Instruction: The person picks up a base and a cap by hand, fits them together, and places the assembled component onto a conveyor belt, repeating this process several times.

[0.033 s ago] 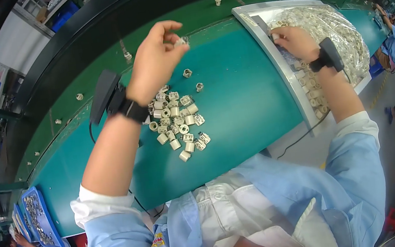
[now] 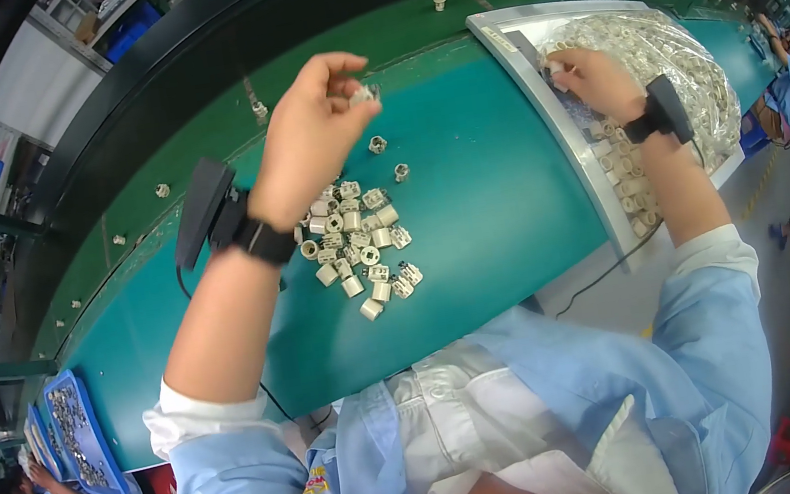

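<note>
My left hand (image 2: 324, 115) is raised over the far side of the green work surface (image 2: 495, 203). Its thumb and fingers pinch a small white fitting (image 2: 362, 96), whose exact kind is too small to make out. Below that wrist lies a pile of cream-coloured plastic fittings (image 2: 353, 238), some round caps, others blocky with metal bits. Two single fittings (image 2: 378, 145) sit just beyond the pile. On the right, my right hand (image 2: 593, 77) reaches over the tray (image 2: 557, 138) with its fingers closed on a small white plastic part (image 2: 554, 70); the fingers partly hide it.
A clear plastic bag (image 2: 681, 55) full of cream parts fills much of the tray. Spaced fittings (image 2: 439, 0) stand along a dark green strip at the back. Blue trays (image 2: 83, 432) of small parts lie far left. Co-workers sit at both ends, and a black cable (image 2: 611, 272) hangs near the tray.
My left hand has come slightly nearer to me, still pinching the small fitting. My right hand has barely shifted at the tray.
</note>
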Demonstrator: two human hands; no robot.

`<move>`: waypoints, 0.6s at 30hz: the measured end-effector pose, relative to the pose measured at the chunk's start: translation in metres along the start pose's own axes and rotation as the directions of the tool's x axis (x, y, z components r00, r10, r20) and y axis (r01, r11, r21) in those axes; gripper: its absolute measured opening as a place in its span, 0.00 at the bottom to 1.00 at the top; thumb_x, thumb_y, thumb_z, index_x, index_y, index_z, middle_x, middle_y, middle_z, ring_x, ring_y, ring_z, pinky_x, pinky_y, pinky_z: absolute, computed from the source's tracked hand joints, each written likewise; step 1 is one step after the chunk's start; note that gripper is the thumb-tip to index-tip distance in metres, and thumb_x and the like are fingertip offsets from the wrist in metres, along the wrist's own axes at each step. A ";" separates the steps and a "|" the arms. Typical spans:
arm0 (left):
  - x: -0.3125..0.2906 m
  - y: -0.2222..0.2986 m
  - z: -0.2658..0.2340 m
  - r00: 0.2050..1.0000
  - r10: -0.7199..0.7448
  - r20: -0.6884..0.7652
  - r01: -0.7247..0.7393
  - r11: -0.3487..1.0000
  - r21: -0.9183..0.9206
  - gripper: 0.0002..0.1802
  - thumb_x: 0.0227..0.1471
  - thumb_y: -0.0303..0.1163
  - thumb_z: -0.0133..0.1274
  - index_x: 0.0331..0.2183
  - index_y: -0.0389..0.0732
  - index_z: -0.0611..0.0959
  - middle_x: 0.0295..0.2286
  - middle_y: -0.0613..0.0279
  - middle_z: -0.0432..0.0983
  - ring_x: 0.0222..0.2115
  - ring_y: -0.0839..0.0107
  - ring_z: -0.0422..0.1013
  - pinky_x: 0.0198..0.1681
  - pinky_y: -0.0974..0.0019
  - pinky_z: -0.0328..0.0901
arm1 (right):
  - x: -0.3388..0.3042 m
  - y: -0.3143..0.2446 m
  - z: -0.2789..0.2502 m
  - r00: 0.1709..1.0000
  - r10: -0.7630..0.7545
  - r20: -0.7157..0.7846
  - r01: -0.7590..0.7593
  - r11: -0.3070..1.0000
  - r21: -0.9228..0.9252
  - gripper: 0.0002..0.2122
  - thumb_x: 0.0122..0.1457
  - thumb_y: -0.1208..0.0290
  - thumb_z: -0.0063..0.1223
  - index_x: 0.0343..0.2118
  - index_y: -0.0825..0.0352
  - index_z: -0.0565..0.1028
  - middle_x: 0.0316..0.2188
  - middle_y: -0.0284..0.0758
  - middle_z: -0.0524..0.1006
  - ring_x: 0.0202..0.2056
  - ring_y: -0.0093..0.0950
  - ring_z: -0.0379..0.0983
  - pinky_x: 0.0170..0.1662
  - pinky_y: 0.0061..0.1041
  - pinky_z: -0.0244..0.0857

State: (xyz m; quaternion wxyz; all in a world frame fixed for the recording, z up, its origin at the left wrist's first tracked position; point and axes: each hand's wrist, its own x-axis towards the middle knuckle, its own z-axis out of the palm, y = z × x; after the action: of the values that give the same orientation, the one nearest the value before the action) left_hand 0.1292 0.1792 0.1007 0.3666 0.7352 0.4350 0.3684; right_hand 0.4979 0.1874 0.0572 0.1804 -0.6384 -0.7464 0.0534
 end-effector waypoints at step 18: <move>-0.173 -0.017 0.023 0.989 -0.142 -0.035 0.048 0.536 -0.843 0.16 0.45 0.15 0.52 0.38 0.36 0.70 0.36 0.62 0.69 0.36 0.76 0.68 0.41 0.74 0.65 | -0.082 -0.180 0.021 0.923 -0.310 0.229 -0.192 0.145 0.971 0.15 0.59 0.65 0.45 0.46 0.67 0.66 0.29 0.32 0.72 0.26 0.19 0.68 0.30 0.17 0.64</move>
State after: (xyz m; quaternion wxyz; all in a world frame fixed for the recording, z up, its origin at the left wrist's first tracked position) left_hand 0.0817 0.0226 0.0368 0.6712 0.4259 0.2622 0.5471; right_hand 0.3321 0.0788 0.0769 0.4073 -0.3090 -0.5717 0.6417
